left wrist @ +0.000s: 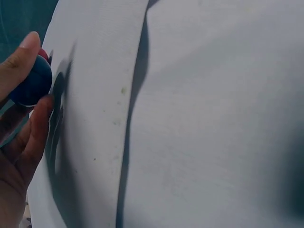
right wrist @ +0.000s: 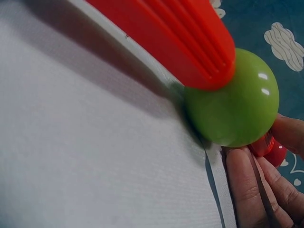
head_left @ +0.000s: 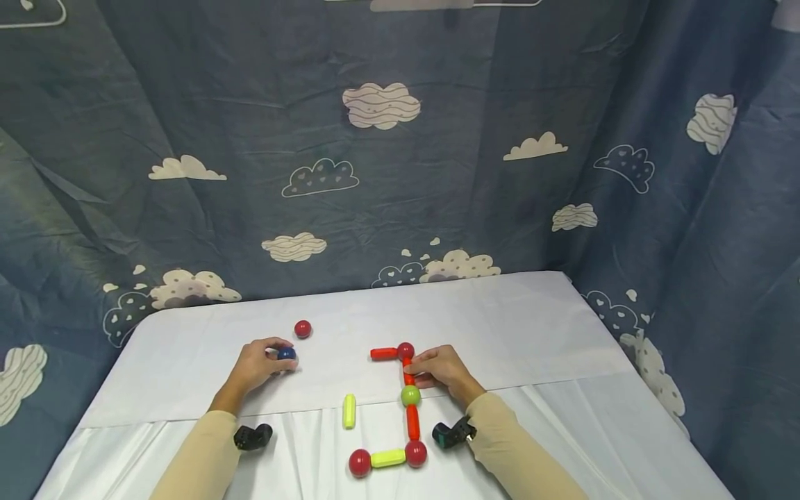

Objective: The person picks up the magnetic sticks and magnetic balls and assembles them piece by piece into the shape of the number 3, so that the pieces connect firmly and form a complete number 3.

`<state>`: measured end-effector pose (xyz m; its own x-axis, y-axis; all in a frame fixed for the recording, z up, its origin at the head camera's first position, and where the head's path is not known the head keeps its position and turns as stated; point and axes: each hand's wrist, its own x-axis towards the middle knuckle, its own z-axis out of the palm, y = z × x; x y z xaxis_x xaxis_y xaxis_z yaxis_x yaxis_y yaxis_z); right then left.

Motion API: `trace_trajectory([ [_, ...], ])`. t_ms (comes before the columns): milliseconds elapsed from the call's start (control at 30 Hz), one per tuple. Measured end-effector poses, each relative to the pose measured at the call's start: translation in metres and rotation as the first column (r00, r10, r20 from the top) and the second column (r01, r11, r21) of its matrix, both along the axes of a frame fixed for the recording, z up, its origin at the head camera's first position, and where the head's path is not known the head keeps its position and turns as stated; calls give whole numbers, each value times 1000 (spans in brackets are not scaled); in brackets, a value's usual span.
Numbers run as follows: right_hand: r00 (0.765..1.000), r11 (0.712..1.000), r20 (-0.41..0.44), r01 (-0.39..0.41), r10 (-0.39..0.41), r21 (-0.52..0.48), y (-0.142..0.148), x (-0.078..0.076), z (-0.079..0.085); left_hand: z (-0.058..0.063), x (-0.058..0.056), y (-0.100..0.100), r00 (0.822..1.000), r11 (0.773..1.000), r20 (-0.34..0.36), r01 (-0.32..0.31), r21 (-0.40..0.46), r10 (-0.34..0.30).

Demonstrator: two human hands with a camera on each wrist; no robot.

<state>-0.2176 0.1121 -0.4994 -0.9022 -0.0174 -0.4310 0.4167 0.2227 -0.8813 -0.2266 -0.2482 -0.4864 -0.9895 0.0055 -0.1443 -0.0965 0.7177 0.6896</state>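
A blue ball (head_left: 287, 353) is pinched between the thumb and fingers of my left hand (head_left: 257, 364); the left wrist view shows the same blue ball (left wrist: 34, 83) close up. Just beyond it lies a red ball (head_left: 303, 329). My right hand (head_left: 445, 371) pinches the upper red rod (head_left: 408, 372) of a joined chain. That rod runs between a red ball (head_left: 405, 351) and a green ball (head_left: 410, 396). A further red rod (head_left: 384, 354) points left from the top ball. Below the green ball, a lower red rod (head_left: 413, 422) reaches another red ball (head_left: 415, 453).
At the chain's near end, a yellow-green rod (head_left: 388, 457) joins the corner ball to a red ball (head_left: 360, 463). One loose yellow-green rod (head_left: 348, 411) lies between the hands. A white cloth covers the table (head_left: 500, 312); a cloud-patterned curtain (head_left: 437, 173) hangs behind.
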Motion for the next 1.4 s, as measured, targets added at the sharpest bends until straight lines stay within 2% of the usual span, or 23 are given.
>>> trace_trajectory([
  [233, 1000, 1000, -9, -12, 12, 2, 2, 2, 0, -6, 1, 2, 999, 997, -40, 17, 81, -13],
  [633, 1000, 1000, -20, -10, 10, 1, 1, 2, -1, -1, 5, 19, 997, 997, -63, 53, 59, -49],
  [900, 1000, 1000, -15, -9, 9, 1, 1, 2, -1, -5, 0, 42, 986, 990, -126, 120, 77, -109],
  [1200, 1000, 1000, -11, -16, 16, 25, 1, 1, 0, -2, -7, 71, 981, 985, -123, 160, 61, -151],
  [1400, 1000, 1000, -21, -16, 16, 10, 0, 1, 0, 1, -10, 87, 985, 984, -57, 169, 63, -165],
])
